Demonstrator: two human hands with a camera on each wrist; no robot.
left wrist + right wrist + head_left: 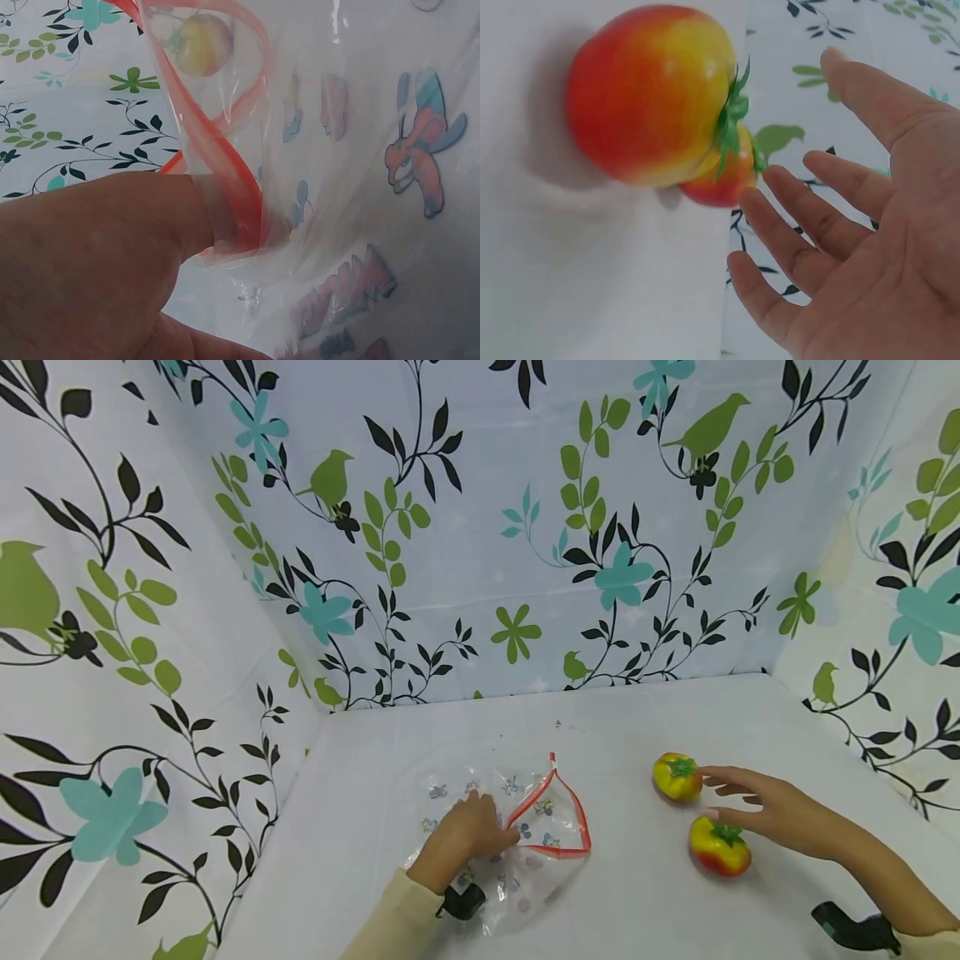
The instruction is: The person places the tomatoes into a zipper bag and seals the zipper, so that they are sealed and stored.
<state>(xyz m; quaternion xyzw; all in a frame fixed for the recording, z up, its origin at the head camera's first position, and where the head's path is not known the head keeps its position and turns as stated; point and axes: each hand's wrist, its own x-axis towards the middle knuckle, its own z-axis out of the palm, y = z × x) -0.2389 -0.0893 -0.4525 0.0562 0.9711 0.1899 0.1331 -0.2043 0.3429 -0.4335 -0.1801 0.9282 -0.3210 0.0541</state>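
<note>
A clear plastic zip bag (536, 885) with a red-orange zip edge and small printed figures lies on the table, its mouth spread toward the right. My left hand (468, 831) grips the bag beside its mouth; up close in the left wrist view, the thumb goes behind the clear film (352, 187). Two red-and-yellow tomatoes with green leafy tops are on the right: a far tomato (677, 779) and a near tomato (718, 846). My right hand (776, 810) is beside them, fingers spread and palm bare in the right wrist view. Nothing is held in it.
A white-covered table (615, 718) carries everything. Upright cloth with leaves, birds and flowers stands behind it, with a left side cloth (187, 652) and a right side cloth (870, 610). Dark wrist devices, such as the black one (855, 928), are on both wrists.
</note>
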